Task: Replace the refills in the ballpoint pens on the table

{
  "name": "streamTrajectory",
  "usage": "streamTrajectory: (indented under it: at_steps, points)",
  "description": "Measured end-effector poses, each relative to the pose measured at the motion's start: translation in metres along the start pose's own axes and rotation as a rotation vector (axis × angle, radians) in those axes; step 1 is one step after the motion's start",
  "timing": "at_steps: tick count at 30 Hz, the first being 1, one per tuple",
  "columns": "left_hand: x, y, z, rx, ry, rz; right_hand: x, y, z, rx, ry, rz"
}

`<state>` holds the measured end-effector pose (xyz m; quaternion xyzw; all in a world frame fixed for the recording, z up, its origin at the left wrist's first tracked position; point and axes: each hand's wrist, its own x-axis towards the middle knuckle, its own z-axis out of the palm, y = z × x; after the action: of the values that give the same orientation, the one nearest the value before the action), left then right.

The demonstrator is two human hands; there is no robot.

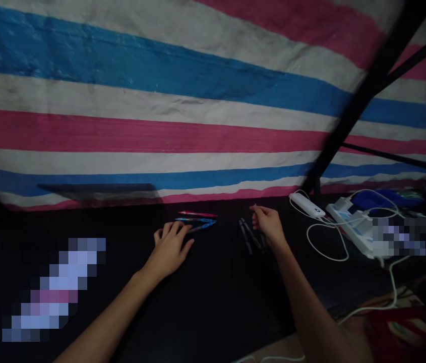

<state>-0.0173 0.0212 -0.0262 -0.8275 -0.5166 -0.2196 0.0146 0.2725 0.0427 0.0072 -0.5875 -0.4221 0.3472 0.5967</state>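
My left hand (171, 247) lies palm down on the dark table, fingers spread, with its fingertips at the blue pens (199, 220). One of these pens runs out from beside its index finger. Just behind them lies a red pen (197, 214). My right hand (269, 224) is closed in a pinch, knuckles up. A small pale tip shows at its fingers, too small to name. Several black pens (248, 237) lie beside and partly beneath this hand, their near ends fading into the dark tabletop.
On the right stand a white power strip (352, 229) with plugs, a white power bank (307, 204) and looping white cables (328, 257). A blue object (371, 200) lies behind them. Striped sheeting (140, 131) hangs at the back, crossed by a dark frame bar (349, 111). Blurred-out patches hide some items.
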Motion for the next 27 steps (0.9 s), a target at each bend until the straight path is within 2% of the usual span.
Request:
streamTrajectory:
  at_steps: [3,5,7,14,20,27]
  points:
    - [-0.001,0.002,-0.002,-0.008,0.020,-0.005,0.007,0.014,-0.006,-0.377,0.041,-0.127]
    - [-0.001,0.002,-0.003,-0.035,0.029,-0.007,0.012,0.020,-0.011,-0.627,-0.012,-0.120]
    - [-0.001,0.002,-0.004,-0.068,0.034,-0.008,0.014,0.024,-0.014,-0.732,-0.053,-0.101]
    - [-0.001,0.003,-0.008,-0.113,0.058,-0.029,0.015,0.023,-0.014,-0.820,-0.058,-0.131]
    - [-0.001,0.006,-0.020,-0.177,0.191,-0.061,0.011,0.021,-0.014,-0.886,-0.110,-0.129]
    - [-0.004,0.011,-0.020,-0.224,0.179,-0.068,0.001,0.018,-0.011,-1.021,-0.203,-0.157]
